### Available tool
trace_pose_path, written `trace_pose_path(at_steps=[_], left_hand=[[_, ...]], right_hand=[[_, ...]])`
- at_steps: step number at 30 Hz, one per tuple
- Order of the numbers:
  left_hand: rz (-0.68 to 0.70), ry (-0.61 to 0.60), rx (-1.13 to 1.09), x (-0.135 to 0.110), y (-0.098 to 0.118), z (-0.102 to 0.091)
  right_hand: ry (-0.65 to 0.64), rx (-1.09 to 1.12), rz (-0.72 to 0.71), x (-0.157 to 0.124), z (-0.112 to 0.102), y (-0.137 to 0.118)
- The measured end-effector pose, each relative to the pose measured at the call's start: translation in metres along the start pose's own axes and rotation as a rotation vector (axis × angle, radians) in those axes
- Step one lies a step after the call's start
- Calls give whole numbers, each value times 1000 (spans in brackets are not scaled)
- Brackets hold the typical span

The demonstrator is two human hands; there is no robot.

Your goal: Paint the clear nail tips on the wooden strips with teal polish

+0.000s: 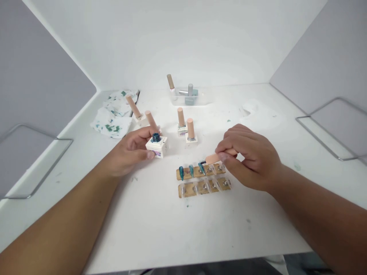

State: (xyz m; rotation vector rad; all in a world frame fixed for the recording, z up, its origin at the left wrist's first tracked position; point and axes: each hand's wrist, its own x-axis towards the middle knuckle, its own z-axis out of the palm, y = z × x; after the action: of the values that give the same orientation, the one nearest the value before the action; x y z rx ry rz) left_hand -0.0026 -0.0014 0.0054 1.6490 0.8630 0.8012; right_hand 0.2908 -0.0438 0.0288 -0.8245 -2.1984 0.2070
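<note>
My left hand (132, 149) grips a small white square nail-polish bottle (157, 146), open at the top with teal polish showing in its neck. My right hand (249, 156) is closed on the bottle's peach-coloured brush cap (213, 158), its brush tip touching a nail tip on the far wooden strip (200, 170). Three nail tips on that strip are painted teal; the others are clear. A second wooden strip (204, 187) with clear nail tips lies just in front of it.
Several capped polish bottles (185, 126) stand behind the strips. A clear tray (187, 97) with more bottles sits at the back. Stained tissues (114, 114) lie at the back left. Wire frames (329, 126) stand at both sides of the white table (160, 225).
</note>
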Motion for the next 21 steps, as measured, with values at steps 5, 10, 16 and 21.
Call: trace_pose_path(at_steps=[5,10,16,21], left_hand=[[7,8,-15,1,4,2],[-4,8,-27,1,4,3],[2,-7,-63,1,2,2],[20,-37,-109,1,2,2]], right_hand=[[-77,11,-9,-2,3,1],[-117,64,-6,-2,-1,1],[-55,40,67,-1,-8,-1],[-87,64,388,1,-13,4]])
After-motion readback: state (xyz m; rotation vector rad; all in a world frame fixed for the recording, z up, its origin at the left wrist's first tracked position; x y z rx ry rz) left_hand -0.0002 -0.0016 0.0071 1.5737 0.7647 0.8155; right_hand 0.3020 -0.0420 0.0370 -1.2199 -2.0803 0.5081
